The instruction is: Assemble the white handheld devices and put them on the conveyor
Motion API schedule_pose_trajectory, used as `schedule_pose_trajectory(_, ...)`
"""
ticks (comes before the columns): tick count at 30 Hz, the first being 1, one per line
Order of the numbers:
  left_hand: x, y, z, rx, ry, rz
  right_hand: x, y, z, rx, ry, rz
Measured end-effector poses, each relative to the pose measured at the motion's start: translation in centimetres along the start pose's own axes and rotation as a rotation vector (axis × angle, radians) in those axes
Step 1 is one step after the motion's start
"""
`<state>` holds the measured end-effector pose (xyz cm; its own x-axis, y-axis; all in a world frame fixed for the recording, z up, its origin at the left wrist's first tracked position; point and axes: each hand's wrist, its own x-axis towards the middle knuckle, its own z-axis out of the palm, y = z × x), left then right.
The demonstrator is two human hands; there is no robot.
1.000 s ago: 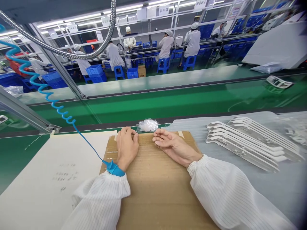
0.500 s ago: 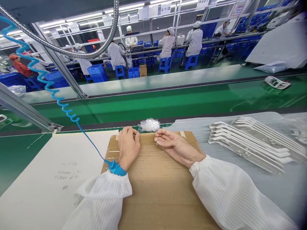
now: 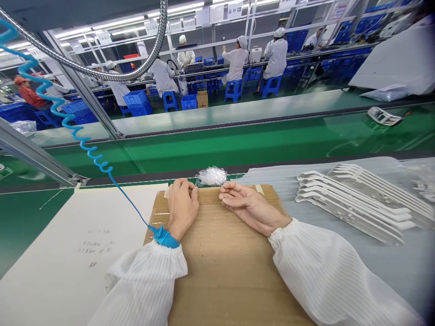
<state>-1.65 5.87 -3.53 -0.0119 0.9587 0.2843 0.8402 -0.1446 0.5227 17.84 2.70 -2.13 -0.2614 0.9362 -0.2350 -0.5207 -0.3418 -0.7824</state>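
Note:
A brown cardboard sheet (image 3: 224, 267) lies in front of me, taped at its far corners. My left hand (image 3: 182, 206) rests palm down near its far left edge, holding nothing I can see. Its fingers lie loosely bent, with the tips partly hidden at the edge. Around that wrist is a blue strap (image 3: 165, 237) joined to a coiled blue cord (image 3: 90, 148). My right hand (image 3: 247, 206) lies on its side on the cardboard's far right part, its fingers loosely stretched and no object in them. Just beyond both hands sits a crumpled clear plastic bag (image 3: 212, 176).
White curved plastic parts (image 3: 353, 203) lie stacked on a foam sheet (image 3: 272, 181) to my right. On the left is a white board (image 3: 50, 253) with faint writing. Beyond runs a green conveyor belt (image 3: 204, 151) carrying a small white part (image 3: 384, 116). Several people work across the aisle.
The white part on the conveyor has shifted to the left. Across the aisle, one seated person has raised a hand. Both my hands have stayed in nearly the same place.

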Motion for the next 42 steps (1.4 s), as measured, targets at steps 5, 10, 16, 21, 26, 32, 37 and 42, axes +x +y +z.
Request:
schedule_pose_trajectory(5, -0.01, -0.03, -0.01, -0.004, -0.003, 0.010, 0.05, 0.01, 0.02, -0.012, 0.001, -0.010)
schedule_pose_trajectory(10, 0.01, -0.06, 0.01, -0.002, -0.004, 0.006, 0.02, 0.04, 0.04, -0.005, -0.004, -0.011)
schedule_pose_trajectory(16, 0.04, 0.02, -0.04, 0.001, -0.005, 0.004, 0.06, 0.16, -0.13, 0.000, -0.005, -0.018)
schedule_pose_trajectory(21, 0.05, -0.01, -0.02, 0.000, -0.007, 0.003, 0.13, 0.23, -0.24, 0.016, 0.000, -0.009)
schedule_pose_trajectory(26, 0.06, -0.11, 0.06, 0.001, -0.002, 0.007, 0.17, 0.31, -0.29, 0.022, 0.002, -0.007)
schedule_pose_trajectory(32, 0.09, -0.12, 0.07, -0.002, -0.007, 0.004, 0.21, 0.40, -0.26, 0.023, -0.001, -0.015)
schedule_pose_trajectory(37, 0.09, -0.14, 0.08, -0.012, -0.008, 0.004, 0.20, 0.36, -0.39, 0.013, 0.002, -0.012)
schedule_pose_trajectory(42, 0.02, -0.07, -0.01, -0.009, -0.007, 0.009, 0.20, 0.30, -0.44, 0.010, -0.003, -0.008)
